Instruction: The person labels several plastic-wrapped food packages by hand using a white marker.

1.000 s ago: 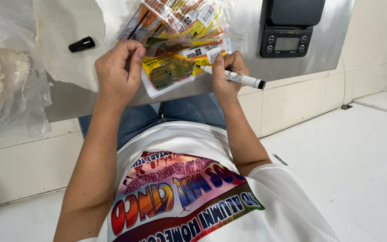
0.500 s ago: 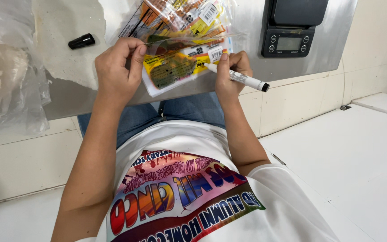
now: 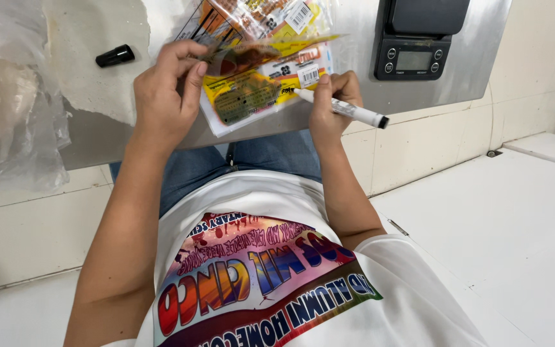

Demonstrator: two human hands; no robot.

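My left hand [image 3: 165, 96] pinches the upper edge of a yellow and orange plastic packet [image 3: 258, 90] lying on a steel counter [image 3: 354, 38]. More packets of the same kind [image 3: 252, 16] are stacked under and behind it. My right hand [image 3: 329, 106] holds a white marker [image 3: 345, 109], its tip touching the packet near a small white label. The marker's black cap [image 3: 114, 56] lies on the counter to the left of my left hand.
A black digital scale [image 3: 415, 45] sits on the counter to the right. A clear plastic bag with pale contents [image 3: 8, 109] lies at the far left. Below the counter are pale tiled walls and a white floor [image 3: 515, 231].
My left hand has lifted the edge of the top packet a little. The marker tip has shifted slightly on the packet.
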